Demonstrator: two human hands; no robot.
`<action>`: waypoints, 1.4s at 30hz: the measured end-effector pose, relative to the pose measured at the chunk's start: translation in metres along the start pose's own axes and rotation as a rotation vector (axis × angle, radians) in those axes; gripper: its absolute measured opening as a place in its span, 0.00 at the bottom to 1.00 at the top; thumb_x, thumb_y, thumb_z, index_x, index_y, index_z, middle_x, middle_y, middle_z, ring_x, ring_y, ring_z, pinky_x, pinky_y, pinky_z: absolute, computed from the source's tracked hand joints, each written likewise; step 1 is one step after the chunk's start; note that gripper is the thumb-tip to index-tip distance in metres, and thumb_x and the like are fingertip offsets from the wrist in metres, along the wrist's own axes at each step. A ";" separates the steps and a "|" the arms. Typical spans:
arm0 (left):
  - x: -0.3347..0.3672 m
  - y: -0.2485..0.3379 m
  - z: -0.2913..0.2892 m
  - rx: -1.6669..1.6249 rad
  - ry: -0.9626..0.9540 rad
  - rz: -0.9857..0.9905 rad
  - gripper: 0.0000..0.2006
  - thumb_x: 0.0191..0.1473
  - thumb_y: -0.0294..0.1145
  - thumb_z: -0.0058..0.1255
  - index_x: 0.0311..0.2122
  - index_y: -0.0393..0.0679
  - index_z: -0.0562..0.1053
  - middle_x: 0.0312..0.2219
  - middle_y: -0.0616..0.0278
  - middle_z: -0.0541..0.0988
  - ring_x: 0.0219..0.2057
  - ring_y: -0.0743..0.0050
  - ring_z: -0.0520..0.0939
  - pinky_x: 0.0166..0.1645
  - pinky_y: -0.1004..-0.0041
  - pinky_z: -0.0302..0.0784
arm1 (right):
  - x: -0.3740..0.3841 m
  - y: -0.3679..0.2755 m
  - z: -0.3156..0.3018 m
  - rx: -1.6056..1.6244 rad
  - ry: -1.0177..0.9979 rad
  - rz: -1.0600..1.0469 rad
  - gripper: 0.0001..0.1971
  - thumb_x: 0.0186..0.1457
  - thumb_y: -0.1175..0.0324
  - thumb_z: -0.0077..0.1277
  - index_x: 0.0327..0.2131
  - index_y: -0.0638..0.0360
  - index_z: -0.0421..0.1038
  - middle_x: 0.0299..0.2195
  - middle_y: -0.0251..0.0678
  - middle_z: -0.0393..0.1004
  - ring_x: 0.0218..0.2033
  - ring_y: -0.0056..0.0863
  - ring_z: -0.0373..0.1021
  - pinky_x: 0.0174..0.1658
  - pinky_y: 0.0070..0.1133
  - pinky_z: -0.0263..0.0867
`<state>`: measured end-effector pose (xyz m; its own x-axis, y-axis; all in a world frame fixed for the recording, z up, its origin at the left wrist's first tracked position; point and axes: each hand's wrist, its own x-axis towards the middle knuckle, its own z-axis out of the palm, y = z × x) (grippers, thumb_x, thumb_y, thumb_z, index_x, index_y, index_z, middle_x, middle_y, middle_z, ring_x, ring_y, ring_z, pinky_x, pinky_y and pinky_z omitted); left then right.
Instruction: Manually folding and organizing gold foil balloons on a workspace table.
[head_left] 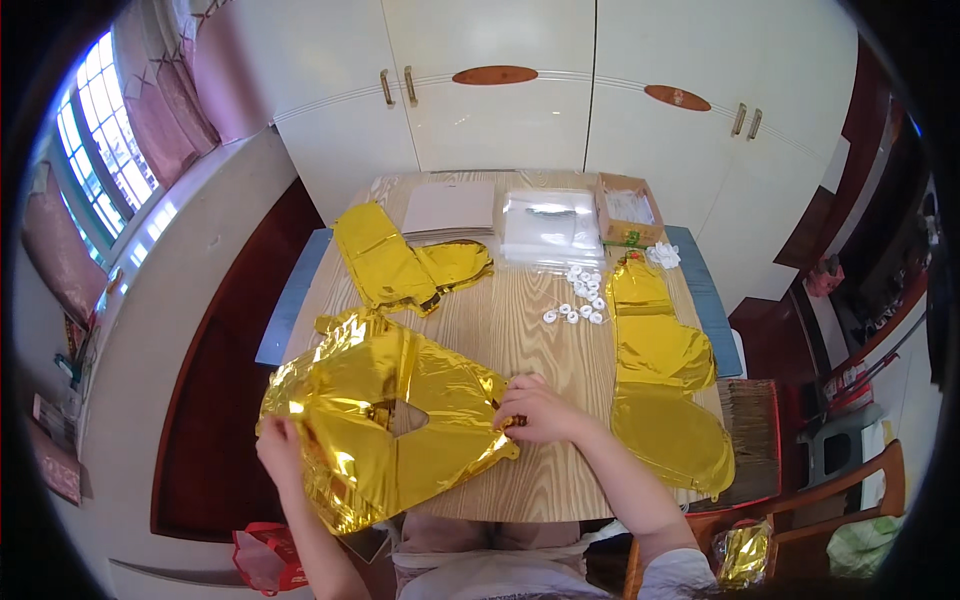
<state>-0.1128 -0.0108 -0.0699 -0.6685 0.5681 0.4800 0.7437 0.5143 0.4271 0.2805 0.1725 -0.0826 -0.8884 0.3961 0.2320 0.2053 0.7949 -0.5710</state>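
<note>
A large flat gold foil balloon [400,410] with a hole in its middle lies on the near part of the wooden table [530,330]. My left hand [278,450] grips its left edge. My right hand [535,408] pinches its right edge, fingers closed on the foil. More flat gold foil balloons lie at the far left [395,262] and along the right side [660,380] of the table.
Several small white rolls [580,300] lie mid-table. A stack of clear plastic bags [550,225], a white sheet [450,207] and a small cardboard box [630,210] sit at the far edge. White cupboards stand behind. A wooden chair [850,490] is at right, a red bag [265,560] on the floor.
</note>
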 end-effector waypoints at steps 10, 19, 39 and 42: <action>-0.040 0.078 -0.020 -0.009 0.184 0.348 0.15 0.47 0.29 0.54 0.41 0.38 0.69 0.40 0.49 0.72 0.42 0.48 0.71 0.46 0.59 0.67 | 0.005 0.000 0.011 0.196 0.068 0.329 0.28 0.42 0.65 0.61 0.47 0.56 0.61 0.24 0.33 0.71 0.33 0.33 0.65 0.42 0.28 0.60; -0.116 0.205 0.044 -0.601 -0.671 0.362 0.13 0.45 0.31 0.58 0.36 0.37 0.73 0.28 0.54 0.79 0.27 0.62 0.81 0.32 0.68 0.76 | 0.005 -0.002 0.014 0.339 0.101 0.307 0.24 0.46 0.67 0.60 0.44 0.57 0.59 0.19 0.34 0.69 0.22 0.29 0.67 0.27 0.23 0.63; -0.105 0.193 0.051 -0.551 -0.790 0.265 0.14 0.47 0.37 0.57 0.32 0.36 0.73 0.23 0.51 0.79 0.25 0.60 0.80 0.30 0.66 0.75 | 0.005 -0.015 0.007 0.444 0.062 0.265 0.16 0.47 0.74 0.53 0.40 0.60 0.60 0.27 0.38 0.74 0.29 0.29 0.71 0.33 0.24 0.67; -0.103 0.200 0.045 -0.490 -0.829 0.194 0.12 0.48 0.34 0.56 0.31 0.35 0.73 0.21 0.54 0.78 0.22 0.67 0.80 0.29 0.70 0.75 | 0.007 -0.019 0.004 0.375 0.056 0.284 0.15 0.47 0.73 0.54 0.37 0.61 0.61 0.26 0.38 0.74 0.28 0.30 0.72 0.32 0.24 0.67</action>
<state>0.1047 0.0625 -0.0681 -0.1864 0.9819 -0.0343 0.6352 0.1471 0.7582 0.2686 0.1580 -0.0730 -0.7928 0.6063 0.0619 0.2654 0.4348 -0.8605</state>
